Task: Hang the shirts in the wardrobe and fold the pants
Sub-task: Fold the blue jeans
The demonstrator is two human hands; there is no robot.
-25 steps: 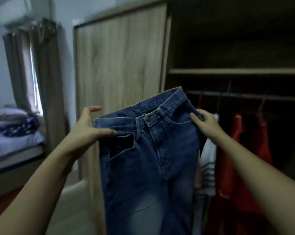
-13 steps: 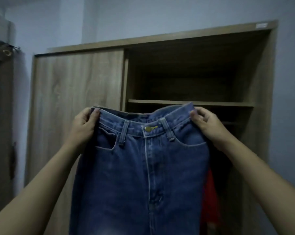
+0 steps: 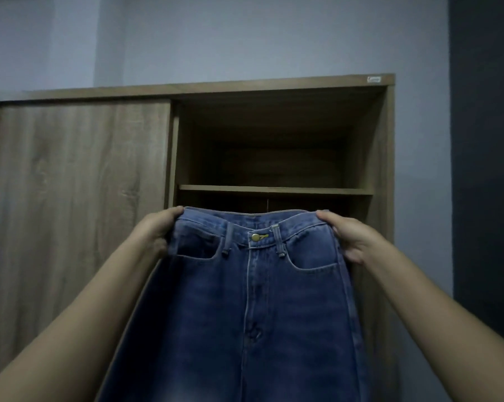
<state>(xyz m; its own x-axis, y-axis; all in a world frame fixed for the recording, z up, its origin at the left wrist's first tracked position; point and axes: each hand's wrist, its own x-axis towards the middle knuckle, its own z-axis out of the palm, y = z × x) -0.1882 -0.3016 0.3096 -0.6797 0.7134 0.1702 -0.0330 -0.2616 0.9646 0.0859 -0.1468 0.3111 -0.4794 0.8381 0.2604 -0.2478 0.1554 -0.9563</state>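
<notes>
Denim jeans (image 3: 259, 300) hang before the wardrobe (image 3: 79, 184), waistband level, with the left hand (image 3: 155, 230) at 9 o'clock and the right hand (image 3: 352, 239) at 3, each curled round a corner. Folding well likely means bringing both corners together so the legs stack evenly.

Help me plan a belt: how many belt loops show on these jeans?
2. One belt loop hangs left of the button, another just right of it, on the jeans' waistband. More may hide under the left hand and right hand gripping its ends, or behind.
</notes>
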